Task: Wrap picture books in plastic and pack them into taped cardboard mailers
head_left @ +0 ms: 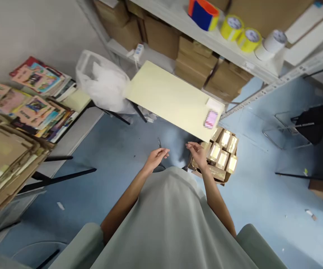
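My left hand (157, 157) hovers in front of my body, its fingers loosely bent and slightly apart, with nothing visible in them. Level with it on the other side is my right hand (197, 154), also loosely bent and seemingly holding nothing. A pale yellow tabletop (169, 97) lies ahead of both hands, touched by neither. On its right end rests a pinkish, pixelated item (211, 119) beside a small white piece (214, 104). Beyond my right hand, an open carton (224, 183) on the floor holds several small brown boxes (222, 159) with shiny tape.
Stacked books (36, 108) and flattened cardboard (7, 157) cover a table at left. A white plastic bag (102, 82) bulges by the tabletop. Behind stands a metal shelf (172, 15) with tape rolls (232, 28) and cartons (161, 35). A black chair (309, 123) is at right.
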The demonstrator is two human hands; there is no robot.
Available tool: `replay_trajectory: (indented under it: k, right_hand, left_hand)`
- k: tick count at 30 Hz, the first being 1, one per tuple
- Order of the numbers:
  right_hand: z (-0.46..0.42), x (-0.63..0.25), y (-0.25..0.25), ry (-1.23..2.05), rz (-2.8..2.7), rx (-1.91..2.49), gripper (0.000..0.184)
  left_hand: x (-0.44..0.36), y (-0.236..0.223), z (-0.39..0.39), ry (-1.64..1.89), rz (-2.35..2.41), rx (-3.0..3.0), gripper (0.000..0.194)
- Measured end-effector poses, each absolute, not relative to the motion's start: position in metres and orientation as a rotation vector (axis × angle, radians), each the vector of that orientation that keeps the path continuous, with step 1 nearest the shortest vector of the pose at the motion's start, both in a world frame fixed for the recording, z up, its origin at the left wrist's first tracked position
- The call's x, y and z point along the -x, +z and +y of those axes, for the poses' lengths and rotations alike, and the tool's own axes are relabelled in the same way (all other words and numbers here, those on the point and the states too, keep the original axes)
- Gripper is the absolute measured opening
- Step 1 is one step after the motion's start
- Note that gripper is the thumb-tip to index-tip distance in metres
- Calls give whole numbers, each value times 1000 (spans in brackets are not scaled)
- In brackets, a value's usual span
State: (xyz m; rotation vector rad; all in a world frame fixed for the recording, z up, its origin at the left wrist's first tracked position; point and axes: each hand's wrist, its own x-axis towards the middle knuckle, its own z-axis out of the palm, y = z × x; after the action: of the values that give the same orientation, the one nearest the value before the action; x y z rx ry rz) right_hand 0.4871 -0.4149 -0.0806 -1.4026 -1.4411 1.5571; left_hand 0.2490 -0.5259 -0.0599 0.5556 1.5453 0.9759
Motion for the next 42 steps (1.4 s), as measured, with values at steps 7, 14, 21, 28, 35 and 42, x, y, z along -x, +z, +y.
replay_trajectory:
  k: [7, 14, 21, 28, 35, 42]
  right_hand:
    - [-413, -343, -66, 1595, -1631, 1319, 52]
    - [-403, -212, -55, 1733, -1846, 1162, 46]
    - [-365, -76, -53, 1853, -1989, 960, 50]
    - [-344, 61, -51, 2080, -2099, 754, 48]
    - [-319, 158, -51, 2148, -2305, 545, 38]
    - [-304, 235, -73, 2136, -2459, 472, 36]
  left_hand:
    - [-145, -36, -546, 1265, 1565, -398, 64]
    - [-55, -19, -579, 1609, 1670, -186, 66]
    - [33, -18, -588, 1738, 1795, 24, 64]
    - [130, -12, -574, 1803, 1959, 196, 60]
    - [213, -24, -543, 1767, 2058, 357, 68]
    - [271, -46, -537, 1756, 2051, 422, 72]
